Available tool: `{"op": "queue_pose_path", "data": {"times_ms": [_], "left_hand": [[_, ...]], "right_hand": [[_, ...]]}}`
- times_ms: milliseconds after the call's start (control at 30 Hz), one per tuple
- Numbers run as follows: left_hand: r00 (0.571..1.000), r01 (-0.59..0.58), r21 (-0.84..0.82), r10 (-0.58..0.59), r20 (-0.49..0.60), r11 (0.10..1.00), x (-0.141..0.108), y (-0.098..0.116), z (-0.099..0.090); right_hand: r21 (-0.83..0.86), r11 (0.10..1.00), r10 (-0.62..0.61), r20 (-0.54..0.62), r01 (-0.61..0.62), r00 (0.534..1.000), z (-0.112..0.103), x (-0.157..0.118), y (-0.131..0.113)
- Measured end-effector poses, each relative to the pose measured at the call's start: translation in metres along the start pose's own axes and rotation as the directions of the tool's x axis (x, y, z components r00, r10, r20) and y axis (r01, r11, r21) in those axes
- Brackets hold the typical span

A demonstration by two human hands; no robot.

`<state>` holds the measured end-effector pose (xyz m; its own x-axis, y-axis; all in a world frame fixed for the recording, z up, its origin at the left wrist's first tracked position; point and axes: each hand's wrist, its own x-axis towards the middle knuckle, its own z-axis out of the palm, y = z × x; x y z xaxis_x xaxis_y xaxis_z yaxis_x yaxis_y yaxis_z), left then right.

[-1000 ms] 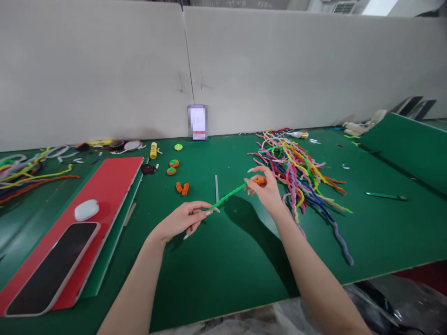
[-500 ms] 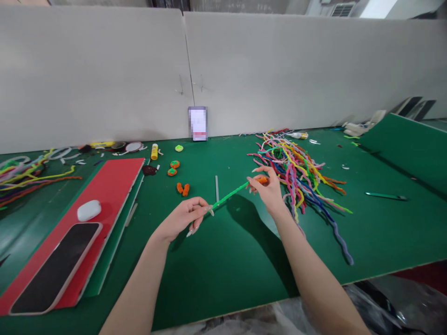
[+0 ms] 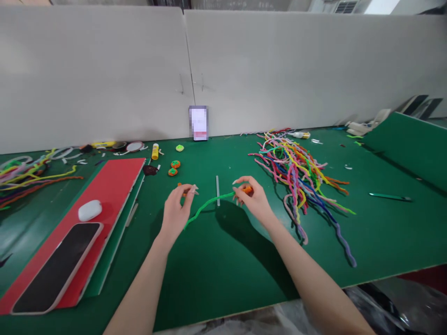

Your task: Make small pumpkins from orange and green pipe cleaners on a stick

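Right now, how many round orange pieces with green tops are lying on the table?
2. The farther piece lies right of and nearer than the yellow tube; the nearer piece lies just in front of it. Others could be hidden behind the hands.

Bare forearms (image 3: 146,279), slender fingers (image 3: 188,202), long nails (image 3: 193,189)

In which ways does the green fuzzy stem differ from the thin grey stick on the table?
The green stem bends in a curve; the grey stick is straight. The green stem is bright and fuzzy, while the grey stick is pale. The right hand holds the green stem, whereas the grey stick lies on the table. Both are thin and long.
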<state>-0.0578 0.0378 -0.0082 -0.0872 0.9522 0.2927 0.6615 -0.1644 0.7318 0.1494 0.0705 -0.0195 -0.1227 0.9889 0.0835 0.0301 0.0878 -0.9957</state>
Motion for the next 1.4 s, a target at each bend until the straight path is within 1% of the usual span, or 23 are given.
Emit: {"op": "queue_pose_path", "data": {"times_ms": [67,133,167,267,400,467,533,633,767,833,867,967,1100,1233,1400], "left_hand": [[0.994,-0.019,-0.065,0.026,0.105,0.998,-0.006,0.005,0.01],[0.982,-0.038,-0.059,0.049,0.181,0.997,-0.012,0.009,0.022],[0.978,-0.036,-0.043,0.044,0.203,0.998,-0.014,0.011,0.027],[0.979,-0.017,-0.054,0.028,0.201,0.998,-0.019,0.014,0.036],[0.982,0.039,-0.112,-0.017,0.19,0.993,-0.019,0.016,0.033],[0.981,0.056,-0.128,-0.031,0.189,0.99,-0.017,0.018,0.029],[0.981,0.055,-0.13,-0.03,0.191,0.99,-0.016,0.019,0.025],[0.981,0.038,-0.095,-0.02,0.191,0.995,-0.016,0.019,0.022],[0.98,0.016,-0.043,-0.007,0.2,0.999,-0.017,0.019,0.021],[0.979,0.016,-0.035,-0.008,0.203,0.999,-0.017,0.018,0.021],[0.979,0.016,-0.032,-0.01,0.203,0.999,-0.017,0.018,0.022],[0.981,0.009,-0.021,-0.005,0.191,1.0,-0.018,0.018,0.023],[0.98,-0.012,0.012,0.01,0.2,1.0,-0.02,0.019,0.026],[0.978,-0.027,0.031,0.02,0.207,0.999,-0.022,0.019,0.03],[0.986,-0.011,0.015,0.008,0.168,1.0,-0.02,0.019,0.03]], "right_hand": [[0.019,1.0,0.003,0.042,-0.003,0.999,0.008,-0.004,0.001],[0.04,0.999,0.01,0.09,-0.014,0.996,0.015,-0.007,0.004],[0.054,0.998,0.022,0.113,-0.028,0.993,0.017,-0.008,0.005],[0.1,0.989,0.088,0.18,-0.107,0.98,0.02,-0.008,0.008],[0.087,0.968,0.208,0.249,-0.236,0.946,0.018,-0.007,0.009],[0.057,0.967,0.224,0.28,-0.249,0.933,0.017,-0.006,0.008],[0.062,0.969,0.207,0.317,-0.238,0.925,0.015,-0.006,0.008],[0.155,0.952,0.189,0.372,-0.262,0.909,0.014,-0.007,0.008],[0.259,0.891,0.235,0.438,-0.372,0.868,0.012,-0.008,0.007],[0.279,0.874,0.249,0.446,-0.398,0.86,0.012,-0.008,0.006],[0.286,0.873,0.247,0.438,-0.394,0.864,0.013,-0.009,0.005],[0.265,0.904,0.221,0.383,-0.336,0.897,0.016,-0.009,0.005],[0.151,0.954,0.199,0.329,-0.259,0.923,0.021,-0.011,0.005],[0.084,0.974,0.17,0.331,-0.208,0.928,0.025,-0.013,0.006],[0.099,0.966,0.192,0.332,-0.237,0.923,0.022,-0.011,0.004]]}}
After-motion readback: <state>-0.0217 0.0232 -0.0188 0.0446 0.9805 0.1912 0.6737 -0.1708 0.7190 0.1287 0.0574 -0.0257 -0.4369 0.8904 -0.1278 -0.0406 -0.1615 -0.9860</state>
